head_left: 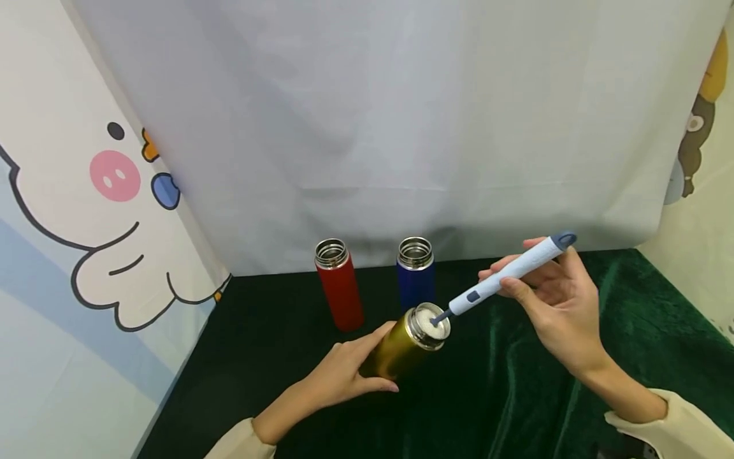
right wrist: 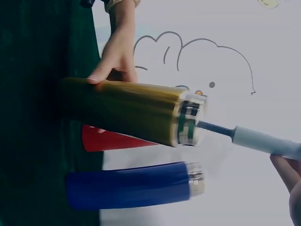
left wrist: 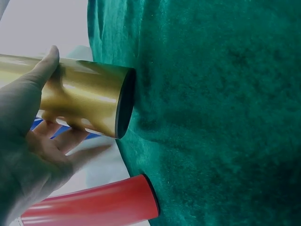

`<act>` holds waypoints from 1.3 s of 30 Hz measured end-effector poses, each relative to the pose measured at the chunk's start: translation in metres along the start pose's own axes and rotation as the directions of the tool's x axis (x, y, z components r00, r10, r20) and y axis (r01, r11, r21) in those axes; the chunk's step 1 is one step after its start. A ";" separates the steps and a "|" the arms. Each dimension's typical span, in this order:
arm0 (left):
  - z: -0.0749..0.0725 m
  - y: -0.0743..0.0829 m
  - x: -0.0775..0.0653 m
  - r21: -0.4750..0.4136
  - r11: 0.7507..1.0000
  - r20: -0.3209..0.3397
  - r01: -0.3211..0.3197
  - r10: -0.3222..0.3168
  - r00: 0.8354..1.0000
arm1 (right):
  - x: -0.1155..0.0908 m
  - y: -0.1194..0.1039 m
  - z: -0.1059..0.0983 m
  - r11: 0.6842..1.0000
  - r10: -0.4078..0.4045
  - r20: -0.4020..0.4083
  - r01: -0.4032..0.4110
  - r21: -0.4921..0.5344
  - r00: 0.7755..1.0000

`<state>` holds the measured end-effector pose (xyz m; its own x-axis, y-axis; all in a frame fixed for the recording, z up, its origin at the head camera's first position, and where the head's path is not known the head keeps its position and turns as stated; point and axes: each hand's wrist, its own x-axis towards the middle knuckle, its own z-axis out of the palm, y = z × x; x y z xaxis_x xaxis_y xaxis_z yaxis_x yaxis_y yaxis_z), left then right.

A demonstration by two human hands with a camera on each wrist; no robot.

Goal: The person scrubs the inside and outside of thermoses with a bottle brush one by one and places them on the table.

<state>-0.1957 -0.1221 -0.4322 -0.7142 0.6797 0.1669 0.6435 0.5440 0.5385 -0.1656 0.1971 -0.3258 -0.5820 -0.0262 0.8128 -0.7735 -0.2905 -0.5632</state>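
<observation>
My left hand [head_left: 344,370] grips a gold bottle [head_left: 395,350] around its body, thumb on one side and fingers on the other. The bottle leans, its lidless steel mouth tipped to the right; its base shows in the left wrist view, close to the green cloth. My right hand [head_left: 559,303] pinches the light blue handle of a bottle brush [head_left: 504,274] between thumb and fingers. The brush's white head [head_left: 429,322] fills the gold bottle's mouth, and its lower part is hidden inside. Behind the gold bottle stand a red bottle [head_left: 340,293] and a blue bottle [head_left: 415,277], both lidless.
A dark green velvety cloth [head_left: 459,408] covers the table. A pale grey curtain [head_left: 373,127] hangs along its back edge. Cartoon-printed sheets stand at the left [head_left: 51,210] and right [head_left: 696,236] sides.
</observation>
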 end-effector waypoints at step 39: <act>0.005 -0.001 -0.002 -0.042 0.999 -0.114 -0.033 0.028 0.993 | -0.018 0.020 0.031 0.983 0.034 -0.054 -0.043 -0.179 0.998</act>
<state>-0.1931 -0.1212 -0.4373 -0.7227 0.6342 0.2748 0.6545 0.5003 0.5668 -0.1628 0.1619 -0.3468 -0.6204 0.0159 0.7841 -0.7803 -0.1131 -0.6151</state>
